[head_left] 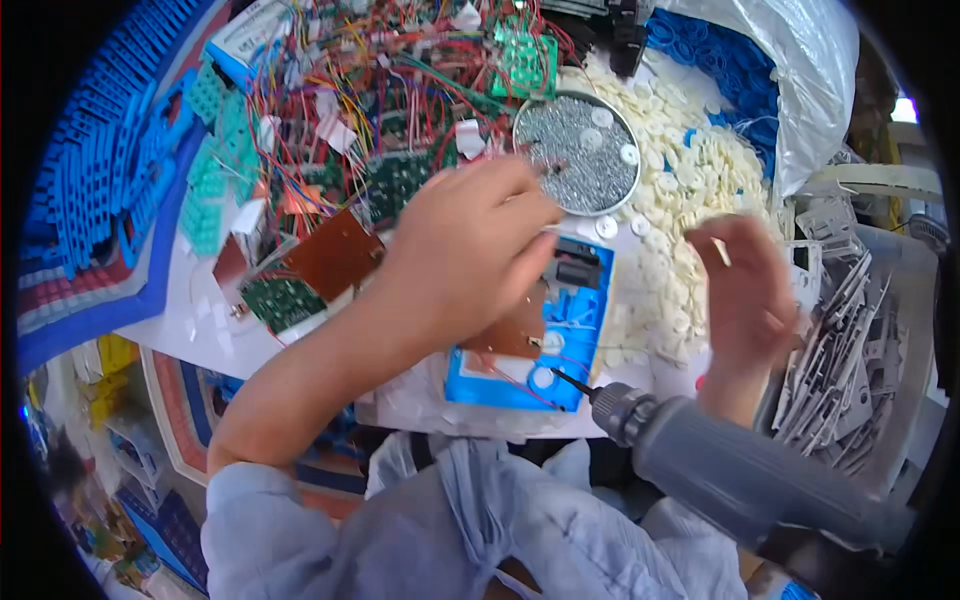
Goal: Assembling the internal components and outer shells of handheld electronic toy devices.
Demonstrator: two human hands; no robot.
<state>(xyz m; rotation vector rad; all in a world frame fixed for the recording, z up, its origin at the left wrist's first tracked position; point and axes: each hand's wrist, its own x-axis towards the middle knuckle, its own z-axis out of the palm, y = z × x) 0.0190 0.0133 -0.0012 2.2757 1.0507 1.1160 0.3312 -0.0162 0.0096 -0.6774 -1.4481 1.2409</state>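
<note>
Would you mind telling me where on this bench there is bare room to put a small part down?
Little is bare. One white patch of bench lies between the blue mat and the green board. Elsewhere it is crowded: wires at the back, white discs around the screw dish, grey plates on the right.

We're looking at an electronics assembly workshop: the table (200, 330) is buried in circuit boards (283, 300) and tangled wires (340, 60). There's a dish of screws (578, 150), heaps of white caps (700, 170), and a grey power screwdriver (740, 475) hanging ready.
</note>
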